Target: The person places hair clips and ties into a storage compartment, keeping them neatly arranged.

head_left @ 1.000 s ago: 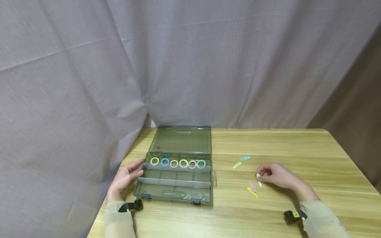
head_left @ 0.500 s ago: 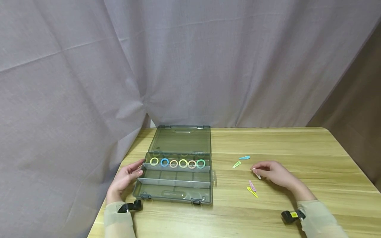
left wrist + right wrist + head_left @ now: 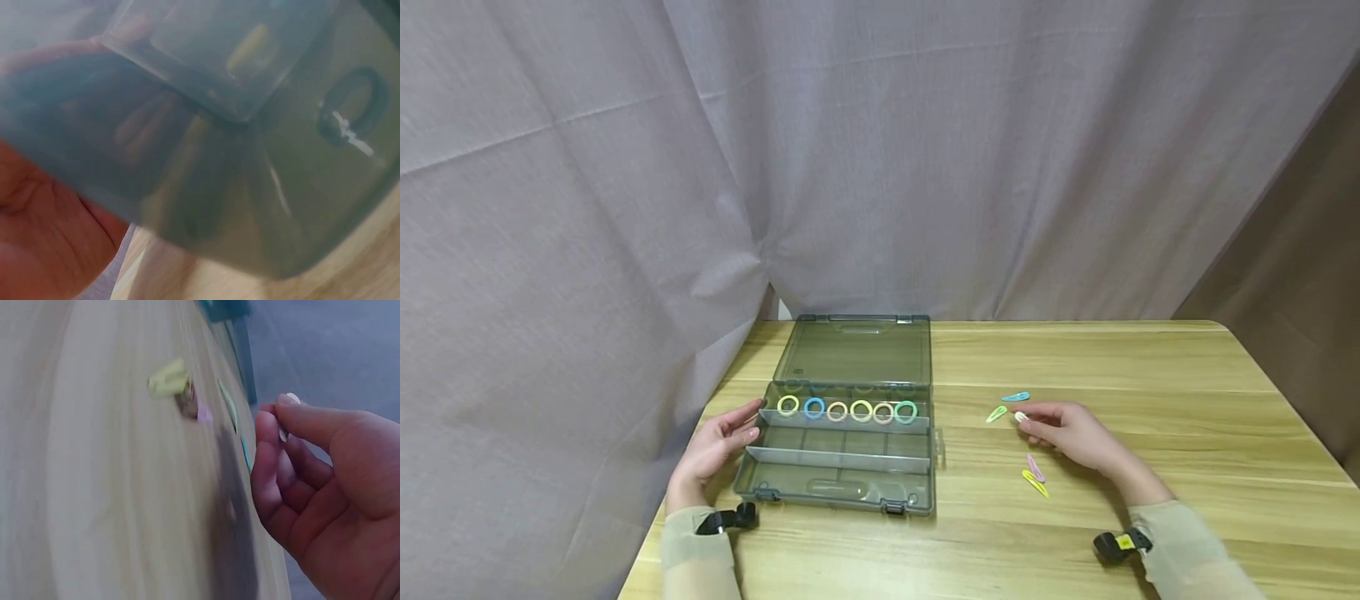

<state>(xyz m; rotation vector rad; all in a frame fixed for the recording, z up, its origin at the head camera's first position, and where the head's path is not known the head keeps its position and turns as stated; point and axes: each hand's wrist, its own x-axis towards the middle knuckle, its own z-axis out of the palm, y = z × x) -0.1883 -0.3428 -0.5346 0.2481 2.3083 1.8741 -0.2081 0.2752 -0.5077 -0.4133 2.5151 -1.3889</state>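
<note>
My right hand [image 3: 1078, 433] pinches a white snap hair clip [image 3: 1021, 417] between thumb and fingers, above the table; in the right wrist view the clip [image 3: 290, 399] pokes out beyond the thumb tip. Close by its fingertips lie a green hair clip [image 3: 997, 414] and a blue hair clip [image 3: 1016, 397]. A pink hair clip [image 3: 1036, 468] and a yellow hair clip [image 3: 1035, 484] lie nearer the front. My left hand [image 3: 718, 446] touches the left side of a translucent grey storage box [image 3: 835, 493], fingers extended; the box wall blurs them in the left wrist view.
The box lid [image 3: 853, 350] lies back toward the curtain [image 3: 880, 167]. Several coloured rings, among them a blue ring [image 3: 815, 407] and a green ring [image 3: 906, 412], stand in the box's back row. Dividers part it from the front rows. Wooden table [image 3: 1000, 550] underneath.
The right hand has lifted the white hair clip off the table and carried it left and back, toward the green and blue clips. The left hand stays at the box.
</note>
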